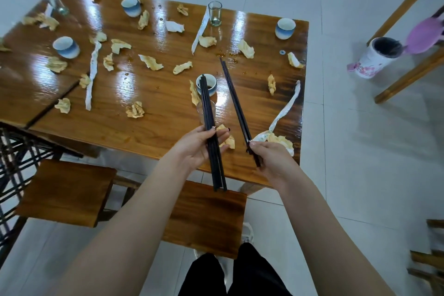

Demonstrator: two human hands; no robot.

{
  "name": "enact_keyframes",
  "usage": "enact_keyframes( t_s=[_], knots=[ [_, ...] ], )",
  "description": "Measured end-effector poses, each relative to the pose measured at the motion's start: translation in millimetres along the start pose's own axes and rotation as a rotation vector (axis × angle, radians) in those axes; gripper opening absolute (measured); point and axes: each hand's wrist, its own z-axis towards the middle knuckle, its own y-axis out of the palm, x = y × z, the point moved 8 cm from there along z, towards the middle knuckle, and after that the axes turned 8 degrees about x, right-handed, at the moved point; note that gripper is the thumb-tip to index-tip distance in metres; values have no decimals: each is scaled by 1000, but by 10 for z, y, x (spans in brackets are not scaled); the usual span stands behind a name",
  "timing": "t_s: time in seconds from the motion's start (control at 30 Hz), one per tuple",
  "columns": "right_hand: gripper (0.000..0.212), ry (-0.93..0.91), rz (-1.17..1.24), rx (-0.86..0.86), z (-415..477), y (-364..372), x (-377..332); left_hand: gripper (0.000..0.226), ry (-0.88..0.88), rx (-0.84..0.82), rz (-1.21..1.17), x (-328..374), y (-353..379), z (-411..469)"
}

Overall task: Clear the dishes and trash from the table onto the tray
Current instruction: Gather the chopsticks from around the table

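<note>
My left hand (200,145) grips a bundle of several black chopsticks (208,113) over the table's near edge. My right hand (269,158) holds a pair of black chopsticks (234,98) by their near ends, tips pointing away. Behind the bundle stands a blue-white cup with dark sauce (209,83), and a clear glass (206,109) is partly hidden by it. Other blue-white cups (66,47) (131,6) (285,28), a tall glass (215,13), crumpled tissues (135,110) and white paper chopstick sleeves (92,74) (283,113) lie scattered on the wooden table (156,103). No tray is in view.
Two wooden stools (64,194) (206,218) stand against the table's near side. A white bin (377,57) with a purple dustpan (425,33) sits on the tiled floor to the right, beside wooden chair legs (408,74). A dark metal rack (14,163) is at left.
</note>
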Motion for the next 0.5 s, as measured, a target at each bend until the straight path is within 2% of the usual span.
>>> enact_keyframes(
  t_s=[0.1, 0.23, 0.5],
  knots=[
    [14, 2, 61, -109, -195, 93, -60, 28, 17, -24, -26, 33, 112, -55],
    [16, -51, -35, -181, -406, 205, -89, 53, 80, -7, -24, 97, 216, -99],
    [14, -155, -262, -131, -546, 248, -126, 22, 127, 5, -18, 122, 227, -185]
  ],
)
